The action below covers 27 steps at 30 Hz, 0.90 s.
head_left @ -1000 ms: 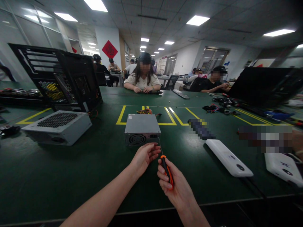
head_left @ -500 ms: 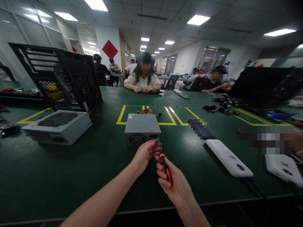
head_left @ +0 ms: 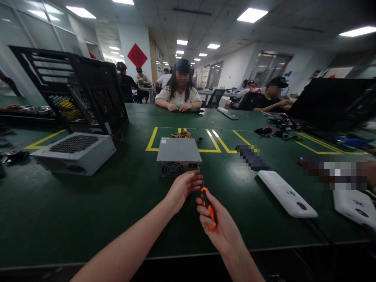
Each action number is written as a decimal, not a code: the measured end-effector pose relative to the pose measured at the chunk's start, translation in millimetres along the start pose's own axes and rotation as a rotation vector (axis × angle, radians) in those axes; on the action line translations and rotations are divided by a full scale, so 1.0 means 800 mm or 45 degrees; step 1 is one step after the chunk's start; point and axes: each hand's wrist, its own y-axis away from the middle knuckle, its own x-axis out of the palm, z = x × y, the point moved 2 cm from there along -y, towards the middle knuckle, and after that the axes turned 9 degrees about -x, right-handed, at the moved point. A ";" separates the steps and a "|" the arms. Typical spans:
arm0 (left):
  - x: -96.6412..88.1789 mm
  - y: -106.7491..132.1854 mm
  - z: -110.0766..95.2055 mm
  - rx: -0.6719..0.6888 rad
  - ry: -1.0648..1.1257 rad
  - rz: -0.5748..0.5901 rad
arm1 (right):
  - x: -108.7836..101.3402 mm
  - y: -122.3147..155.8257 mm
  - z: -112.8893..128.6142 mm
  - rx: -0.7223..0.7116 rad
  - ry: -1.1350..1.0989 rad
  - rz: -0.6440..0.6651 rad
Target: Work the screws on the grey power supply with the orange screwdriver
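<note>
Grey metal covers the power supply (head_left: 179, 150) at the centre of the frame, one round vent (head_left: 172, 169) facing me. My right hand (head_left: 221, 223) grips one orange-and-black screwdriver (head_left: 210, 212), its shaft pointing toward the box's front right side. My left hand (head_left: 180, 192), fingers loosely bent, is beside the shaft; I cannot tell whether it touches. One more metal box (head_left: 98, 154) and one black computer case (head_left: 108, 103) stand at left, two white devices (head_left: 286, 194) at lower right.
</note>
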 end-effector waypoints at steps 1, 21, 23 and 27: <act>0.000 0.000 0.001 -0.016 -0.001 0.008 | 0.000 0.001 0.000 -0.003 -0.016 -0.020; -0.006 -0.010 0.005 0.006 -0.010 -0.072 | 0.005 0.008 -0.006 0.105 -0.037 -0.025; -0.008 -0.009 0.002 -0.003 0.051 -0.120 | 0.006 0.007 -0.006 0.068 -0.051 -0.031; -0.008 -0.007 -0.002 -0.014 0.074 -0.107 | 0.008 0.006 -0.006 0.036 -0.100 -0.049</act>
